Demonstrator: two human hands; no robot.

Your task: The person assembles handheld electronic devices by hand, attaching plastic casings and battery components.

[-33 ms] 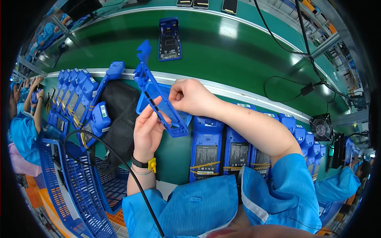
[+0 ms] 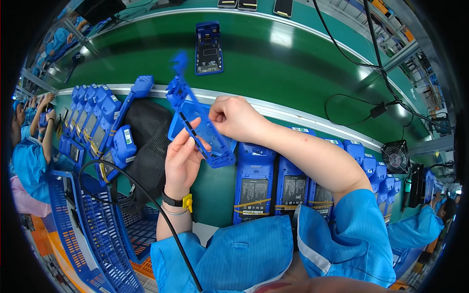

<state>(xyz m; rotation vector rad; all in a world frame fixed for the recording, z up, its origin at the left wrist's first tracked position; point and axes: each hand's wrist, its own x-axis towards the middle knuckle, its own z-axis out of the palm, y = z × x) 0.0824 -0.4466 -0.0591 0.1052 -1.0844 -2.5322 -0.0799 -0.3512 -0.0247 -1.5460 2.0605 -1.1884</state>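
My left hand [image 2: 180, 160] grips a blue plastic device housing [image 2: 220, 160] by its long side, thumb and fingers around the edge. The housing is tilted, its narrow side toward me, with black strips along that side. Its far end is smeared by motion. My right hand [image 2: 238, 117] is closed with curled fingers beside the housing's right edge; its fingertips are partly hidden, and whatever they hold cannot be made out. Beneath the housing lies a blue tray [image 2: 175, 128], mostly covered. Blue handheld devices [image 2: 255, 183] with rubber-banded batteries lie right of my left hand.
A black mesh bag [image 2: 149, 141] and more blue devices [image 2: 100, 115] stand on the left. An opened device [image 2: 209, 49] lies on the green belt [image 2: 293, 63] ahead. Blue baskets [image 2: 95, 229] are at lower left. A black cable [image 2: 161, 210] crosses before my left forearm. Co-workers sit at both sides.
The housing has tipped slightly, its far end shifting a little to the right and down, so more of its inner face shows. Both hands stay nearly where they were.
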